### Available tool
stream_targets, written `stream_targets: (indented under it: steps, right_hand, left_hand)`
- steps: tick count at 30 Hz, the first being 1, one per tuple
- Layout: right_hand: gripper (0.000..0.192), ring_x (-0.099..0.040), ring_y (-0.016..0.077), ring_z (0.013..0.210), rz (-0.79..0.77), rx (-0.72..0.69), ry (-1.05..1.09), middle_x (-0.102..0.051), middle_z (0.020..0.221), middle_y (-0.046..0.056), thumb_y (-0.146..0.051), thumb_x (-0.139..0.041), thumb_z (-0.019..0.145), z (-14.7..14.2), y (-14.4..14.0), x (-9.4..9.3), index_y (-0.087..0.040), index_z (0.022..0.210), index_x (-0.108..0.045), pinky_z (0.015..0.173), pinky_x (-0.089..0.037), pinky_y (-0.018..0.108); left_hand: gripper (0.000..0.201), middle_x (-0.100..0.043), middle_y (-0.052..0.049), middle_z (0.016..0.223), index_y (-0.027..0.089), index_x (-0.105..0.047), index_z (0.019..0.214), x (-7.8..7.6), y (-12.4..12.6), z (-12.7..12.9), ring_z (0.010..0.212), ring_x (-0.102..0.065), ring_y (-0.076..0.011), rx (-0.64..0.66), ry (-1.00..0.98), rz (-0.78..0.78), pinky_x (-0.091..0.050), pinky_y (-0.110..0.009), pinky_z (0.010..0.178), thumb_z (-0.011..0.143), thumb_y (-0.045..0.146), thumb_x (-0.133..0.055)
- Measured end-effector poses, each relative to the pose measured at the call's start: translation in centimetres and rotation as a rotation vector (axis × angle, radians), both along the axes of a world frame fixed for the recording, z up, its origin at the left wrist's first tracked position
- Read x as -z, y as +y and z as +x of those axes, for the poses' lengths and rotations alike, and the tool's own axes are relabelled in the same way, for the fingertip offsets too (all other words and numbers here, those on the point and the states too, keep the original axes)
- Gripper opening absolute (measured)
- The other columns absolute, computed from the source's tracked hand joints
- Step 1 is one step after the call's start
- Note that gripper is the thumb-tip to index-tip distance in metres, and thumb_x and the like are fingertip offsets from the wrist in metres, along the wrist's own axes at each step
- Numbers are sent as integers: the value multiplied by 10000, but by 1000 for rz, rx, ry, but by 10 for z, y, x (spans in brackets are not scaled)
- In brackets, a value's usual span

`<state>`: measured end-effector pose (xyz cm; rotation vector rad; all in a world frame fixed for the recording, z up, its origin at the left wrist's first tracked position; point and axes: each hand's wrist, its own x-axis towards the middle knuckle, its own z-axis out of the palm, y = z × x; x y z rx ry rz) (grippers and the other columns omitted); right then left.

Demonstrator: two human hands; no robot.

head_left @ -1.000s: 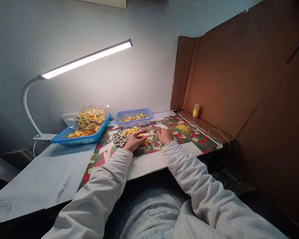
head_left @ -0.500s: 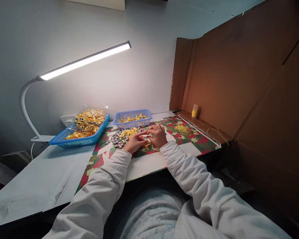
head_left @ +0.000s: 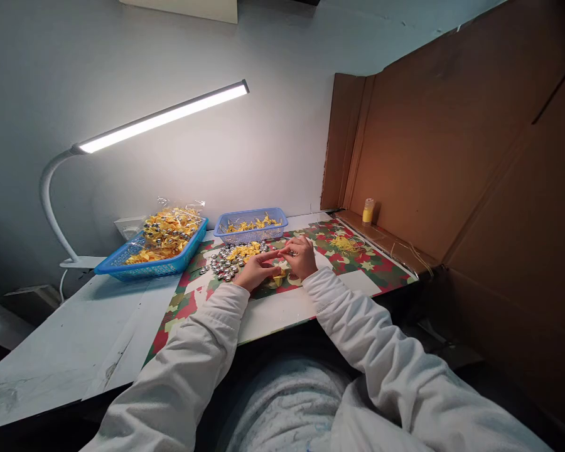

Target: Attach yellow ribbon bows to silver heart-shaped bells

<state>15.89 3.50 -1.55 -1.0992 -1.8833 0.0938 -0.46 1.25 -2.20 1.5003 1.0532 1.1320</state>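
Observation:
My left hand (head_left: 258,270) and my right hand (head_left: 300,258) meet fingertip to fingertip above the patterned mat. Both have their fingers pinched together, and whatever small thing lies between them is too small to make out. Just below the fingers, a yellow ribbon-like piece (head_left: 277,279) shows, partly covered by my left hand. Beyond my left hand lies a pile of shiny silver bells or beads (head_left: 222,267), with small yellow pieces (head_left: 245,251) heaped on it.
A blue basket (head_left: 136,269) at left holds yellow and silver pieces. Behind the pile stands a smaller basket (head_left: 250,236) with yellow pieces. Yellow strings (head_left: 346,243) lie to the right, near a small yellow bottle (head_left: 368,212). A lamp (head_left: 164,116) and cardboard wall (head_left: 452,138) flank the table.
My right fingers have lowered and drawn in slightly against my left fingertips. The left index finger looks straighter. Baskets and pile stay where they were.

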Motion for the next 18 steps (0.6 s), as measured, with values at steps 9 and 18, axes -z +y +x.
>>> stream_targets:
  steps: [9,18]
  right_hand:
    - [131,-572,177,823,-90,-194,267,-655,726,16,-273,-730,763,-1,5,4,-201,658,-699,845,-414,338]
    - [127,-565,149,674,-315,-167,470,-645,708,26,-271,-682,717,3,16,11,-160,659,-656,652,-447,271]
  left_hand:
    - [690,-744,-62,844,161,-743,1099,-3,1,-1,677,-619,-137,-29,-78,-22,-511,-264,630,440,294,-901]
    - [710,-736,-107,1053,159,-753,1069,-8,-1,-1,766,-663,-177,-98,-89,-18,-537,-324,720,401,332,-922]
